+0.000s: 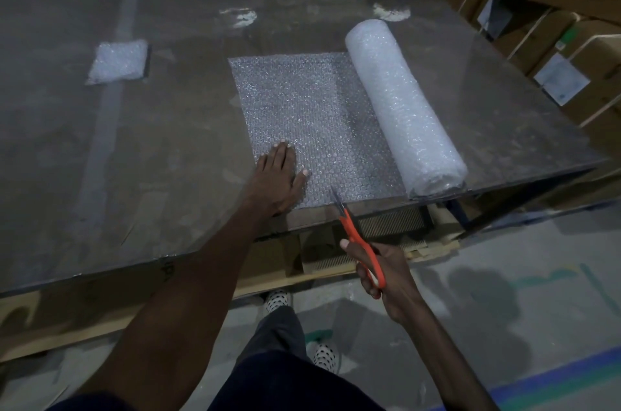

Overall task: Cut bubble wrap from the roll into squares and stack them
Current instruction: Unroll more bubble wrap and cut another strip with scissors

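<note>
Unrolled sheet [302, 115] being pinned by flat, open left hand [279, 175]; scissors [356, 236] being gripped by right hand [383, 273] — crooked cut risked if sheet slips.

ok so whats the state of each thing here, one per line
roll: lying on the table, partly unrolled
unrolled sheet: flat, uncut
scissors: blades open at the sheet's near edge
stack of squares: lying apart, far left
left hand: flat, pressing the sheet
right hand: gripping the scissors

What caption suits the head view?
Left hand flattens clear unrolled bubble wrap sheet; right hand brings orange-handled scissors to its edge.
</note>
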`<state>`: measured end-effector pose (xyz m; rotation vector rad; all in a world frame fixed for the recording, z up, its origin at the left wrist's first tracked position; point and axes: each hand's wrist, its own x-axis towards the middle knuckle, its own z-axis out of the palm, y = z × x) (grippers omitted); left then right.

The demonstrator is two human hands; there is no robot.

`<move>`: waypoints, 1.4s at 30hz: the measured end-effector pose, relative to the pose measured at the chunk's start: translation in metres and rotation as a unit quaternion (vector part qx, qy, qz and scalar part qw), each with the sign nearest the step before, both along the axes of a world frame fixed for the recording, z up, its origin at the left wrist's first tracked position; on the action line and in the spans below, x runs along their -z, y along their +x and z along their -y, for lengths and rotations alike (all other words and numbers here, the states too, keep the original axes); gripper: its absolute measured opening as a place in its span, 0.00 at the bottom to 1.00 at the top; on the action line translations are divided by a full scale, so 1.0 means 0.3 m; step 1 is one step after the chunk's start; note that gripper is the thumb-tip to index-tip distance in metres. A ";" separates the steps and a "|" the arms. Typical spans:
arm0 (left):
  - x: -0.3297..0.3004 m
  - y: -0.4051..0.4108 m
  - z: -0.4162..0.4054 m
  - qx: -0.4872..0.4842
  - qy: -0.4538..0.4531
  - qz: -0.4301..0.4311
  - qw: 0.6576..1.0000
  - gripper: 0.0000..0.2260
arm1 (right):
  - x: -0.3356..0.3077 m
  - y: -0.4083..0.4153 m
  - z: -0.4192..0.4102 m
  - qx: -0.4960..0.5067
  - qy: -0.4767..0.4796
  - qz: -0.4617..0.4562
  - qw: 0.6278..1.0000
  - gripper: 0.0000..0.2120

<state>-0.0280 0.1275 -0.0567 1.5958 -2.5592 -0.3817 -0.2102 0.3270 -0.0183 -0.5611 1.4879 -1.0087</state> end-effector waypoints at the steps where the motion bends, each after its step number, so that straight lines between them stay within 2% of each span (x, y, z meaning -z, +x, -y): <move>1: 0.001 0.000 -0.001 0.001 0.000 0.001 1.000 0.31 | 0.003 -0.001 -0.002 -0.001 -0.003 -0.003 1.000 0.15; 5: -0.002 0.001 0.000 0.001 0.002 0.004 1.000 0.31 | 0.017 -0.006 -0.010 0.000 -0.008 -0.002 1.000 0.18; 8: 0.001 0.001 0.002 0.001 0.003 0.007 1.000 0.32 | 0.015 -0.006 -0.010 -0.001 -0.010 0.004 1.000 0.15; 13: 0.008 0.001 0.000 -0.002 -0.010 0.009 1.000 0.33 | 0.006 -0.001 0.020 0.015 0.009 -0.005 1.000 0.16; 19: 0.024 0.001 0.009 -0.017 -0.006 0.016 1.000 0.37 | 0.004 0.000 0.052 0.015 0.009 -0.021 1.000 0.24; 25: 0.032 0.002 0.014 -0.015 -0.005 0.011 1.000 0.36 | 0.015 -0.003 0.060 0.006 -0.003 -0.008 1.000 0.16; 42: 0.027 0.002 0.004 -0.016 -0.017 0.004 1.000 0.33 | -0.011 0.003 0.099 -0.008 -0.009 -0.028 1.000 0.15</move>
